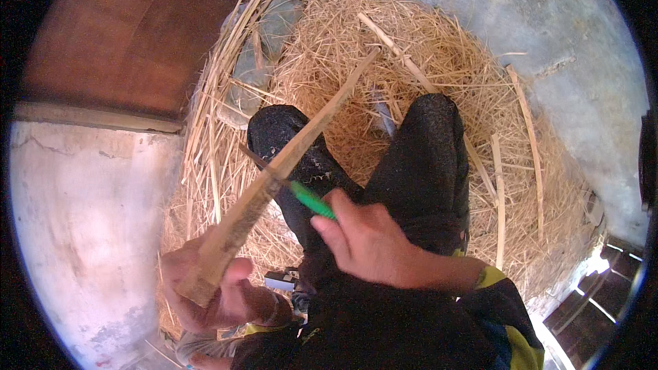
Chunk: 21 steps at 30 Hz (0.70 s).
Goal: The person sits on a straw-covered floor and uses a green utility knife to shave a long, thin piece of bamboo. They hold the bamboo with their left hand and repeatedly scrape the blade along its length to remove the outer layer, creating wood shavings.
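The stick [301, 140] slants over the person's lap, its wide end in the left grip [236, 301], clamped on it with thumb and fingers, its thin end above the straw. The right grip [373, 240] is closed around the green handle of a knife [312, 199], whose blurred blade crosses the stick about midway, the tip showing past the far edge. Below are dark trousers [425, 157] flecked with pale specks, and a dark shirt [384, 322] carrying a small yellow mark too small to read. Around the knees, straw [329, 17] covers the floor in a thick, tangled layer; a pole [397, 51] lies on it beyond the knees, and thin strips [499, 199] lie to the right. A grey-blue wall [582, 62] curves along the right; a pale, cracked and stained wall [89, 219] stands at left, beneath a brown panel [137, 34]. At lower right, light comes through gaps between dark slats [593, 308].
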Each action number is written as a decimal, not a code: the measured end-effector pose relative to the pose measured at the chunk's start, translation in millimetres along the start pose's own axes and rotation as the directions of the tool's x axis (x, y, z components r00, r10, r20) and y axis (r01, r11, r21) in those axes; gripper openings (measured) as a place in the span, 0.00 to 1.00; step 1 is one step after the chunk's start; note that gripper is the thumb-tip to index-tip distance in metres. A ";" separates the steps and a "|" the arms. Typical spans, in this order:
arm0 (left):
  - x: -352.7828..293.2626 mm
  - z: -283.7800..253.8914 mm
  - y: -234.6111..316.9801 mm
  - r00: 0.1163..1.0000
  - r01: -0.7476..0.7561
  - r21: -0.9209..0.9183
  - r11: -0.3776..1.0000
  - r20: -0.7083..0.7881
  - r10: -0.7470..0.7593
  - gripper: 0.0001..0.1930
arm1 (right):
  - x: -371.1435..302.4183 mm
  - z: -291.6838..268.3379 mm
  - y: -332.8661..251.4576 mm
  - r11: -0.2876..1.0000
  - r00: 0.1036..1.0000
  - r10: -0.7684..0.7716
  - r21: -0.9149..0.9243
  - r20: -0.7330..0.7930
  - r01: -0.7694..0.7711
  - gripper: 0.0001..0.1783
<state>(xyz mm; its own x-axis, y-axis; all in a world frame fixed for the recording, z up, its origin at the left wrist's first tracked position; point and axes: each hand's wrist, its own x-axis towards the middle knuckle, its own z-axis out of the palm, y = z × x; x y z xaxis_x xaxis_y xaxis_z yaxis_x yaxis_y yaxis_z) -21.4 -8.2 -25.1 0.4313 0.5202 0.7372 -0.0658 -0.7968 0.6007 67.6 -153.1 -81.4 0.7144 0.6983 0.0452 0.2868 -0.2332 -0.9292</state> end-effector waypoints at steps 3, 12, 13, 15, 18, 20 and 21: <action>2.3 6.0 4.1 1.000 -0.002 -0.062 0.998 -0.009 0.002 0.25 | -6.2 -6.1 -13.8 0.985 0.982 -0.168 0.048 0.081 0.165 0.12; 2.5 14.5 8.6 0.996 -0.030 -0.041 0.999 -0.082 0.027 0.22 | -5.7 -9.7 -9.4 0.965 0.987 -0.158 -0.206 0.033 0.161 0.13; 3.1 13.6 9.8 0.997 0.016 -0.046 0.999 -0.080 -0.019 0.22 | -6.6 -10.3 -14.3 0.967 0.989 -0.137 -0.208 0.050 0.144 0.13; 4.4 10.8 12.1 0.991 0.107 -0.050 0.993 -0.074 -0.111 0.23 | -10.8 -14.0 -25.2 0.977 0.984 -0.150 -0.139 0.092 0.162 0.13; 1.5 4.7 12.7 1.000 -0.011 0.028 1.000 0.020 0.010 0.24 | -20.7 -29.3 -50.6 0.976 0.966 -0.219 0.030 0.136 0.217 0.14; 1.5 8.4 19.3 0.992 -0.024 -0.033 0.999 0.123 0.028 0.23 | -21.0 -28.6 -47.4 0.984 0.980 -0.167 -0.051 0.110 0.173 0.14; 9.0 -0.9 24.0 0.951 -0.085 0.019 0.996 0.300 0.076 0.23 | -19.4 -28.0 -49.2 0.983 0.982 -0.157 -0.075 0.110 0.165 0.15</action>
<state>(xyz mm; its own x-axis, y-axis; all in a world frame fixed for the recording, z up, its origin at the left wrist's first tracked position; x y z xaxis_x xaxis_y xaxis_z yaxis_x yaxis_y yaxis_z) -19.9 -22.4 -3.7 0.6751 0.3420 0.6537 -0.0850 -0.8441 0.5294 57.6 -174.2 -26.3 0.5862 0.7962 0.1497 0.4479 -0.1645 -0.8788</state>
